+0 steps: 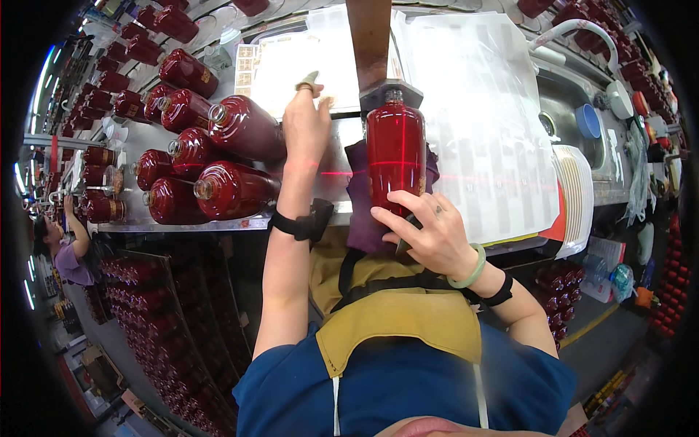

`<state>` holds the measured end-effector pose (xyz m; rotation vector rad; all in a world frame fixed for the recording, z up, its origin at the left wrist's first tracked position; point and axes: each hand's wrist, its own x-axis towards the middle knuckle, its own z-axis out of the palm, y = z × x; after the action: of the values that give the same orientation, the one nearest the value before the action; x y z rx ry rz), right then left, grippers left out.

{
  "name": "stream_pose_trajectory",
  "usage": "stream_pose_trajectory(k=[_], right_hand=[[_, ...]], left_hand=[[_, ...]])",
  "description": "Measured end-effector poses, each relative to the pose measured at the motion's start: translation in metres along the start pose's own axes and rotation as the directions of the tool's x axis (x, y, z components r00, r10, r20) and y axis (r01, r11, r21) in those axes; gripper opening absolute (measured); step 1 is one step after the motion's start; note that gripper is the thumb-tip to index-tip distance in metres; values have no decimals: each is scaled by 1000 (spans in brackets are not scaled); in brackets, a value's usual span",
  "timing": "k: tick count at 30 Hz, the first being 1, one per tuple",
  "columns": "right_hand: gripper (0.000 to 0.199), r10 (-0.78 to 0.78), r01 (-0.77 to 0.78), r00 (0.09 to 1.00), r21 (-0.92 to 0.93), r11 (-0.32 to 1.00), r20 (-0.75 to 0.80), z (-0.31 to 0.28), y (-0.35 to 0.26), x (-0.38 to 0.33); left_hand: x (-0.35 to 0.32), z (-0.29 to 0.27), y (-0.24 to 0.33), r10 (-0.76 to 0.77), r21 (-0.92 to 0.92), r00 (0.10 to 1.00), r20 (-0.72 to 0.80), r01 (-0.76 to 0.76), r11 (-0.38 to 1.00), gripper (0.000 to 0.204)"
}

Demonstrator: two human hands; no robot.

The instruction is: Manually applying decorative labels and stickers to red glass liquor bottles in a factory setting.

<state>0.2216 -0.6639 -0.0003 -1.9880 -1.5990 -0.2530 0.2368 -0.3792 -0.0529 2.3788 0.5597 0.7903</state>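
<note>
A red glass bottle (395,138) lies in front of me, its clear threaded neck pointing away, on a purple cloth (360,200). A red laser line crosses the bottle. My right hand (429,229) touches its near end with the fingertips; a dark greenish flat piece (405,237), partly hidden, is tucked between thumb and fingers. My left hand (306,120) reaches over bright white sheets (291,65), a pale finger cover on one fingertip. Its fingers are stretched out, and a small brownish patch (326,102) shows beside the thumb.
Several red bottles (237,191) lie close to my left forearm. A brown post (370,44) rises beyond the bottle's neck. On the right are translucent sheets (477,131), a sink (571,109) and a blue bowl (587,121). Another person (71,255) stands far left.
</note>
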Motion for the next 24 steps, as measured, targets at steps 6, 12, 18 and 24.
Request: stream_pose_trajectory(k=[6,12,18,24], right_hand=[[45,-2,-1,1000,-112,994,-25,2,1,-3],[51,-9,9,982,-2,1000,-186,21,10,-20],[35,268,-186,954,435,881,-136,-20,16,5],[20,547,-410,833,574,709,-81,-38,37,72]], left_hand=[[-13,-6,3,125,169,911,392,-205,964,47],[-14,-14,13,-165,-459,980,109,196,866,43],[-29,-47,64,-176,-829,942,284,334,448,52],[-43,-61,105,-36,-831,944,328,306,464,48]])
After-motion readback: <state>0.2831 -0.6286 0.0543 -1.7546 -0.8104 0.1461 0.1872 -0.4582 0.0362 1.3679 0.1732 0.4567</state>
